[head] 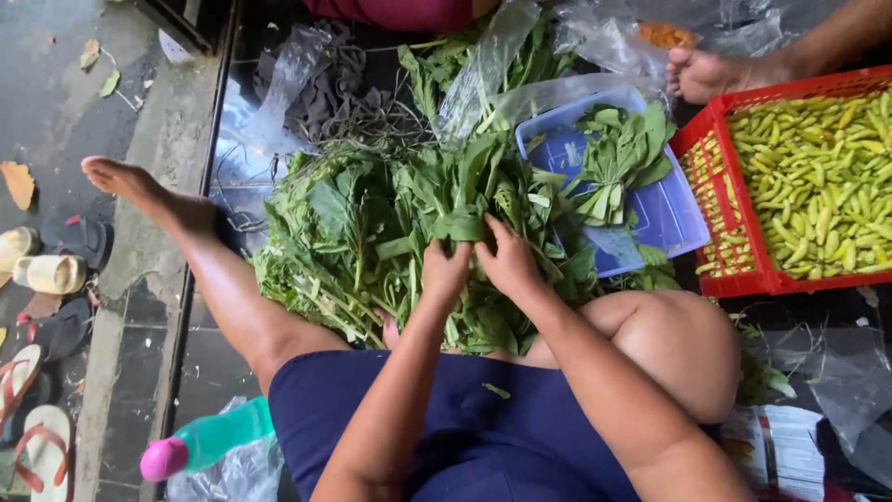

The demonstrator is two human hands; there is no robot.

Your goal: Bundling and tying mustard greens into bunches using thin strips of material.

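Observation:
A big heap of leafy green stalks (372, 223) lies on the floor in front of my lap. My left hand (444, 271) and my right hand (507, 260) sit side by side, both closed on a bunch of these greens near the middle of the heap. Just beyond, a blue plastic tub (669, 209) holds a smaller bundle of greens (618, 158). My left leg stretches out to the left, and my right knee (683, 344) is bent close to the tub.
A red crate (734, 200) full of yellow-green chillies (822, 177) stands at the right, with another person's foot (711, 74) behind it. Clear plastic bags (595, 37) lie at the back. A green bottle with a pink cap (200, 444) and sandals (42, 446) lie at the left.

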